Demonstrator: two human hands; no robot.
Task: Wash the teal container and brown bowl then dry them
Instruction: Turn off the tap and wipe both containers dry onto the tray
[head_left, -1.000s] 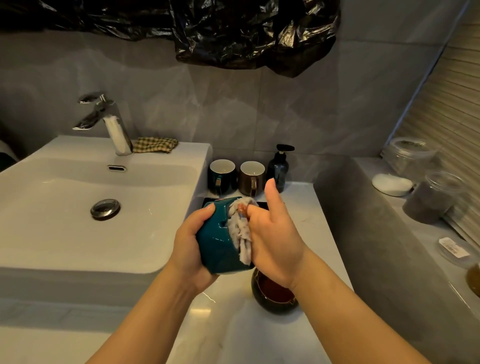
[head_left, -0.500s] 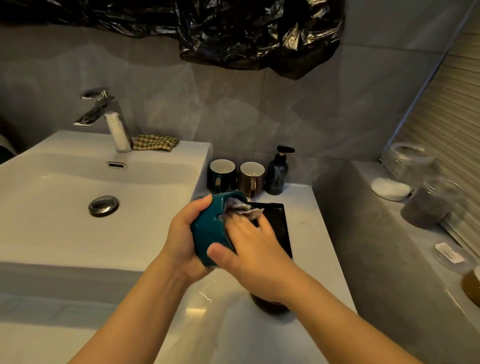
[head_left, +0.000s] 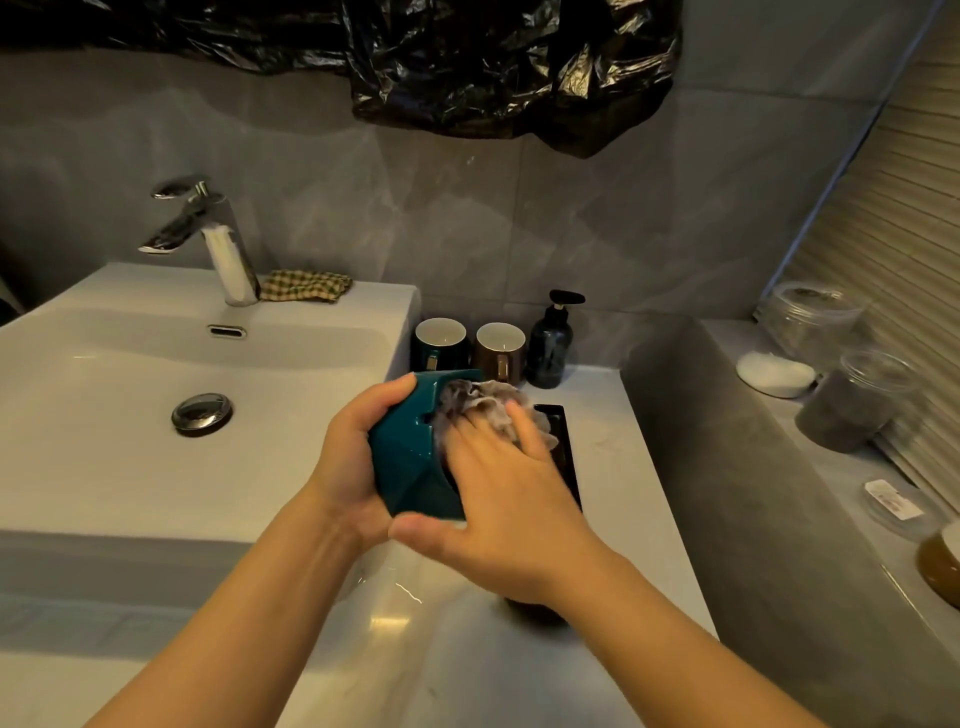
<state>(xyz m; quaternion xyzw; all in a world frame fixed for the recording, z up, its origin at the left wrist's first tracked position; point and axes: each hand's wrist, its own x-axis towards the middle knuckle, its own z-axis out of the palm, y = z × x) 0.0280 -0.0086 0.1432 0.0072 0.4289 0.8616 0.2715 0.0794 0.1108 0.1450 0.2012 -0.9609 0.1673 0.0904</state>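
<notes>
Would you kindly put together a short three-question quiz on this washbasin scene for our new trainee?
1. True or false: the left hand grips the teal container.
2. What does the right hand press against the container? A. a sponge B. a cloth C. a brush
3. How many mugs stand left of the pump bottle?

Key: 1 true; 2 B; 3 two.

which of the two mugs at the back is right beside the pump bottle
The brown mug, the right one of the pair, stands next to the pump bottle. The dark mug is on its far side, by the sink.
</notes>
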